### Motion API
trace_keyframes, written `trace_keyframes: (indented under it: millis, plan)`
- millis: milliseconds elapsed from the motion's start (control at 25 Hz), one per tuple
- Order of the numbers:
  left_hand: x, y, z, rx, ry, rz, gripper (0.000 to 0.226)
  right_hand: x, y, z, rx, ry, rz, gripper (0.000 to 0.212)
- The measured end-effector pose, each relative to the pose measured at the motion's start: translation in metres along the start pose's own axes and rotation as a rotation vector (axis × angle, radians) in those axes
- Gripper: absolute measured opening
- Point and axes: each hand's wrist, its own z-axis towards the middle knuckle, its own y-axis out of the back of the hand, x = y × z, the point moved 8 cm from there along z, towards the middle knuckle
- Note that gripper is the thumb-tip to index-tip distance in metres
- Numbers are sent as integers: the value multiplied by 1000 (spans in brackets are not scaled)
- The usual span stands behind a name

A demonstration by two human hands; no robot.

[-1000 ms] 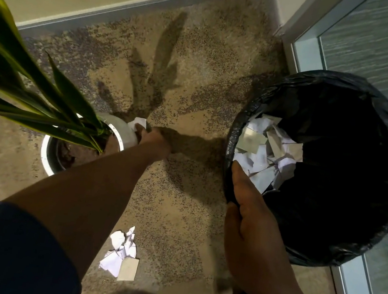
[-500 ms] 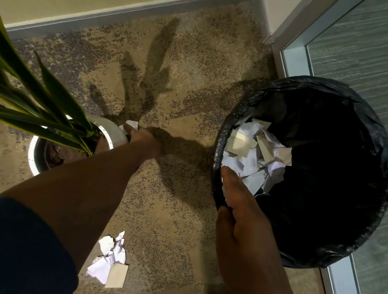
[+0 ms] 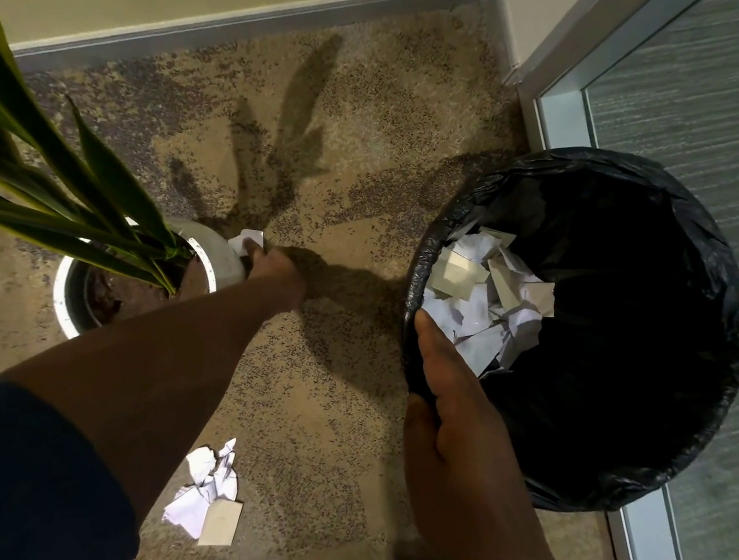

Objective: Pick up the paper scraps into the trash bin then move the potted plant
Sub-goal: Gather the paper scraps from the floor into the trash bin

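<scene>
**Scrap gripped beside the pot, bin held steady**

Left hand pinches a white paper scrap just beside the potted plant on the carpet. Right hand clasps the near rim of the trash bin, right, holding scraps. More loose scraps lie near.

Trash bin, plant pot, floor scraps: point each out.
trash bin (image 3: 440, 242), head view, left rim
plant pot (image 3: 223, 253), head view, right outer wall
floor scraps (image 3: 202, 489), head view, white pile's middle
</scene>
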Motion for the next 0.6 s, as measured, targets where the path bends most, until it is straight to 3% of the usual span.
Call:
trace_keyframes:
  millis: [400,480,600]
  plan:
    - [6,-6,6,-60,135,-375,46,-2,-1,2,-3,-10,18,73]
    - [8,-2,1,-123,182,-569,49,-4,0,3,-3,-17,18,72]
    - [9,-4,-26,-355,218,-1185,65,-6,1,4,-5,-29,31,69]
